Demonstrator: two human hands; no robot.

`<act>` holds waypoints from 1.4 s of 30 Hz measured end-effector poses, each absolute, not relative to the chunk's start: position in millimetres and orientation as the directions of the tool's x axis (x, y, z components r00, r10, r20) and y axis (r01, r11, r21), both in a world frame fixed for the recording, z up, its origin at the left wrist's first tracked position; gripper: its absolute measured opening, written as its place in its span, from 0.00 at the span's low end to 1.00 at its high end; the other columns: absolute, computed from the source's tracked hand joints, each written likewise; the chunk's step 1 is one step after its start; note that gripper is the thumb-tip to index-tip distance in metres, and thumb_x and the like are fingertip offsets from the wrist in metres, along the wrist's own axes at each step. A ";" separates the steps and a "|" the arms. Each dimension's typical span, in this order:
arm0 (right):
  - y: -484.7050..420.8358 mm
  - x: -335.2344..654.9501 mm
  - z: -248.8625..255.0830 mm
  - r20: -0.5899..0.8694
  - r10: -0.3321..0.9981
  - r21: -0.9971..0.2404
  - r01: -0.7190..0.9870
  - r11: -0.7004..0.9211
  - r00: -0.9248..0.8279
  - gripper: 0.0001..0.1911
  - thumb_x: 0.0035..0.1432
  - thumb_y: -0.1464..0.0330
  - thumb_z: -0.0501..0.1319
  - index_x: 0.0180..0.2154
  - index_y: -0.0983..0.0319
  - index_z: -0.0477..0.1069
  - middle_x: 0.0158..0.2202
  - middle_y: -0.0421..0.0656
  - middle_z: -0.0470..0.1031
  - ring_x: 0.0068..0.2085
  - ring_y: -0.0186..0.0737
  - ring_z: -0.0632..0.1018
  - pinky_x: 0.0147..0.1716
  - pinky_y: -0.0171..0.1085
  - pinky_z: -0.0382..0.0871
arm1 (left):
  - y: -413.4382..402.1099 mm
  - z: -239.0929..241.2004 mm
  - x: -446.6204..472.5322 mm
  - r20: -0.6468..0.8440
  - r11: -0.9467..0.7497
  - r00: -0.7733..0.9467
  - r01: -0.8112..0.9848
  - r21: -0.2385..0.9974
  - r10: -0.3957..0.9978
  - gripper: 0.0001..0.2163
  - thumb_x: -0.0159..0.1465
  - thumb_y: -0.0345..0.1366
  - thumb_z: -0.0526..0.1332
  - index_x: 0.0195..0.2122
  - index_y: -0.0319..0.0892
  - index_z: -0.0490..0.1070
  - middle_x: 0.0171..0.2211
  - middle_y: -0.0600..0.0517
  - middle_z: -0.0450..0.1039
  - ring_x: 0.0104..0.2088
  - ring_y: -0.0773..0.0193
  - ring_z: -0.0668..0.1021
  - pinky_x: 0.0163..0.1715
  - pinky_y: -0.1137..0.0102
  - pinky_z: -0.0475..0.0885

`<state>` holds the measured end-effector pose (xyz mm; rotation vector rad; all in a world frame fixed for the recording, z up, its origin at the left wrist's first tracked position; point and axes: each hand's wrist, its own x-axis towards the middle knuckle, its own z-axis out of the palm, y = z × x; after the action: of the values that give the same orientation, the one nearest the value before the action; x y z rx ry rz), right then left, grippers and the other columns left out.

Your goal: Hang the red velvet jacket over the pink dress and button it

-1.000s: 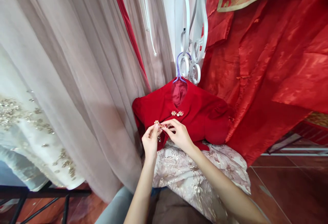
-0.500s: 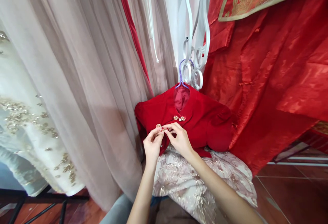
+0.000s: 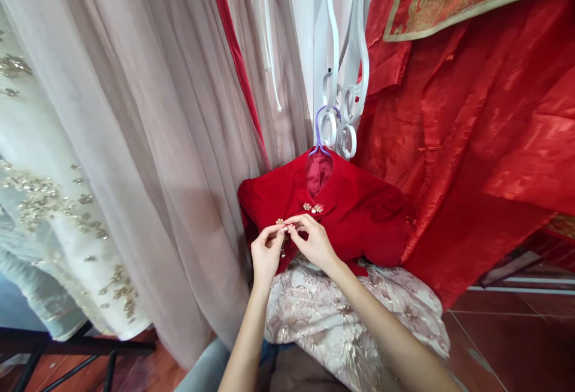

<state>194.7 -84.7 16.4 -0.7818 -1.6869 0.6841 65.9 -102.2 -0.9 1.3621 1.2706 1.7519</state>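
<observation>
A small red velvet jacket (image 3: 359, 212) hangs on a purple hanger (image 3: 322, 131) hooked into a white scrolled metal stand (image 3: 345, 105). A gold flower clasp (image 3: 313, 207) at its collar is done up. Just below, my left hand (image 3: 266, 252) and my right hand (image 3: 313, 240) meet at a second flower clasp (image 3: 283, 224) on the jacket's front. Both pinch it between fingertips. Under the jacket spreads a pale pink brocade skirt (image 3: 350, 314).
Sheer beige curtain-like tulle (image 3: 157, 140) hangs at the left, with a white beaded gown (image 3: 49, 218) beyond it. Red satin garments (image 3: 471, 128) with gold trim hang at the right. A black metal rack (image 3: 67, 350) and red-brown tiled floor (image 3: 516, 344) lie below.
The view has tilted up slightly, so the jacket sits lower in the picture. Both hands stay pinched on the second clasp, fingers shifting only a little.
</observation>
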 end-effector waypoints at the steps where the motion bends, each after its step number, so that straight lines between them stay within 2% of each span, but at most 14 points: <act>1: -84.9 194.8 16.5 0.575 0.795 -0.790 0.123 0.601 -0.193 0.06 0.59 0.70 0.57 0.37 0.59 0.71 0.38 0.43 0.74 0.38 0.36 0.77 0.40 0.37 0.74 | -102.8 -1.3 67.3 0.395 -0.390 -0.320 0.083 0.917 0.861 0.10 0.56 0.40 0.65 0.35 0.39 0.77 0.35 0.47 0.79 0.37 0.61 0.80 0.41 0.67 0.75; 4: -88.4 195.2 12.2 0.515 0.833 -0.851 -0.002 0.525 -0.203 0.03 0.58 0.68 0.58 0.36 0.59 0.69 0.36 0.41 0.74 0.37 0.35 0.77 0.40 0.36 0.75 | -109.2 -8.0 76.7 0.380 -0.419 -0.417 -0.003 0.908 0.826 0.12 0.54 0.40 0.67 0.38 0.40 0.74 0.37 0.47 0.78 0.38 0.62 0.80 0.41 0.69 0.75; 7: -96.5 196.3 0.1 0.442 0.878 -0.897 -0.105 0.430 -0.183 0.05 0.57 0.65 0.60 0.35 0.59 0.67 0.34 0.40 0.74 0.37 0.35 0.77 0.38 0.35 0.75 | -119.7 -22.7 90.5 0.235 -0.386 -0.527 -0.197 0.901 0.817 0.16 0.52 0.42 0.69 0.37 0.41 0.70 0.33 0.50 0.77 0.35 0.64 0.80 0.36 0.70 0.76; 10: -105.3 198.3 -15.0 0.384 0.914 -0.922 -0.097 0.374 -0.131 0.07 0.56 0.64 0.61 0.34 0.59 0.66 0.34 0.41 0.74 0.37 0.36 0.78 0.36 0.35 0.76 | -128.2 -38.7 101.2 0.078 -0.290 -0.506 -0.355 0.889 0.859 0.16 0.52 0.43 0.68 0.37 0.40 0.69 0.34 0.49 0.76 0.35 0.64 0.80 0.36 0.70 0.77; 13: -109.8 200.6 -24.7 0.346 0.937 -0.938 -0.028 0.345 -0.051 0.08 0.55 0.63 0.61 0.33 0.60 0.66 0.33 0.42 0.74 0.34 0.36 0.78 0.33 0.35 0.76 | -130.7 -46.5 103.7 0.011 -0.204 -0.427 -0.409 0.890 0.904 0.18 0.51 0.43 0.69 0.39 0.38 0.71 0.37 0.47 0.76 0.35 0.64 0.80 0.38 0.69 0.77; 16: -109.8 201.7 -23.3 0.370 0.929 -0.929 -0.012 0.369 -0.023 0.07 0.56 0.63 0.60 0.33 0.60 0.66 0.33 0.42 0.74 0.35 0.37 0.78 0.32 0.35 0.77 | -127.9 -42.8 99.3 0.029 -0.205 -0.417 -0.384 0.900 0.908 0.19 0.51 0.43 0.69 0.40 0.37 0.72 0.37 0.47 0.76 0.34 0.64 0.80 0.38 0.67 0.77; 21: -106.5 200.2 -7.7 0.480 0.877 -0.877 0.008 0.481 -0.034 0.05 0.58 0.65 0.58 0.34 0.60 0.68 0.35 0.43 0.74 0.38 0.38 0.77 0.36 0.37 0.76 | -115.6 -25.5 90.2 0.214 -0.347 -0.537 -0.159 0.924 0.816 0.16 0.53 0.45 0.67 0.36 0.39 0.69 0.35 0.49 0.75 0.36 0.63 0.79 0.36 0.68 0.77; 26: -100.7 202.7 -1.3 0.542 0.840 -0.839 0.063 0.541 -0.006 0.05 0.59 0.66 0.58 0.33 0.59 0.69 0.35 0.42 0.73 0.36 0.37 0.76 0.37 0.37 0.76 | -101.8 -15.5 94.7 0.333 -0.406 -0.558 -0.007 0.914 0.760 0.16 0.50 0.42 0.69 0.33 0.40 0.66 0.32 0.49 0.74 0.31 0.66 0.78 0.33 0.70 0.76; 30: -97.4 207.2 1.6 0.559 0.829 -0.825 0.079 0.559 -0.018 0.04 0.59 0.68 0.57 0.33 0.59 0.70 0.35 0.42 0.72 0.37 0.37 0.76 0.37 0.36 0.76 | -99.9 -13.6 97.6 0.320 -0.406 -0.574 -0.025 0.913 0.754 0.15 0.51 0.42 0.68 0.33 0.39 0.67 0.30 0.51 0.73 0.31 0.67 0.77 0.33 0.71 0.75; 38: -92.7 197.1 15.8 0.555 0.827 -0.825 0.069 0.561 -0.092 0.05 0.58 0.69 0.56 0.30 0.60 0.69 0.34 0.42 0.71 0.37 0.37 0.75 0.32 0.34 0.76 | -105.4 -7.2 87.5 0.170 -0.306 -0.477 -0.222 0.926 0.862 0.17 0.50 0.44 0.69 0.36 0.37 0.76 0.38 0.46 0.79 0.39 0.60 0.80 0.43 0.65 0.76; 42: -88.5 192.9 17.4 0.572 0.814 -0.810 0.087 0.580 -0.103 0.06 0.58 0.70 0.55 0.30 0.59 0.70 0.34 0.42 0.71 0.37 0.37 0.75 0.31 0.34 0.76 | -104.9 -3.8 85.4 0.167 -0.294 -0.468 -0.213 0.932 0.868 0.17 0.52 0.44 0.68 0.38 0.37 0.77 0.40 0.45 0.79 0.41 0.59 0.80 0.44 0.65 0.76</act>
<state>192.9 -88.5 17.4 -0.7815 -1.5735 0.7325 85.4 -104.9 -3.8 0.9083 1.1820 1.8481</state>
